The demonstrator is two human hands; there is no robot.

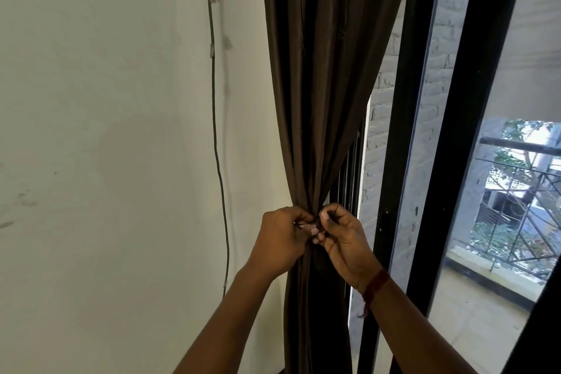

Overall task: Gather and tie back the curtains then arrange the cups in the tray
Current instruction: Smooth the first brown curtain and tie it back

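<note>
The left hand (280, 240) and right hand (343, 240) pinched the gathered curtain (328, 70); a slack pinch might free its folds.

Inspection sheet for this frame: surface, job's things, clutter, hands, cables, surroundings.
Surface: white wall, scuffed; no table in view.
Job's things: brown curtain gathered into one bunch; cups and tray not in view.
Clutter: nothing seen.
Hands: left hand and right hand both pinch the curtain at its narrowest point; tie not distinguishable.
Cables: thin dark cable runs down the wall, left of the curtain.
Surroundings: black window frame right of curtain; balcony railing outside.
</note>
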